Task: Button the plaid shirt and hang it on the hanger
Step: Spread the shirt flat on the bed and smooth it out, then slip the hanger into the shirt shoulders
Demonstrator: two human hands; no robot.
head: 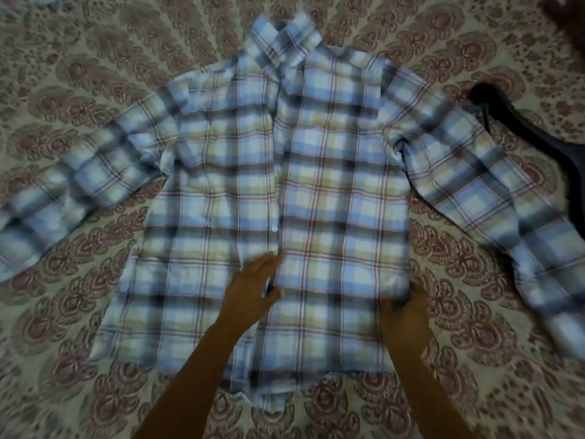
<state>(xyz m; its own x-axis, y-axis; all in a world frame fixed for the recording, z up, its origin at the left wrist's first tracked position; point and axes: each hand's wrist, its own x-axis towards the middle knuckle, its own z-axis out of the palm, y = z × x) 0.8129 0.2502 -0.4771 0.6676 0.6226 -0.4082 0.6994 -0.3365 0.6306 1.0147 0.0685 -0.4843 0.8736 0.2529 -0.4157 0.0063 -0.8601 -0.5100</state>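
Note:
The blue, white and yellow plaid shirt (316, 191) lies flat and face up on the bed, collar at the far end, both sleeves spread out. A white button (274, 228) shows on the front placket. My left hand (253, 289) rests on the placket low on the shirt, fingers straight and thumb out to the side. My right hand (403, 315) is at the shirt's right side seam, fingers under the cloth edge and thumb on top, gripping it. A dark hanger (538, 134) lies at the far right, partly under the right sleeve.
A patterned bedspread (79, 359) in beige and maroon covers the whole surface. A dark reddish object (566, 20) sits in the top right corner. Everything is somewhat blurred.

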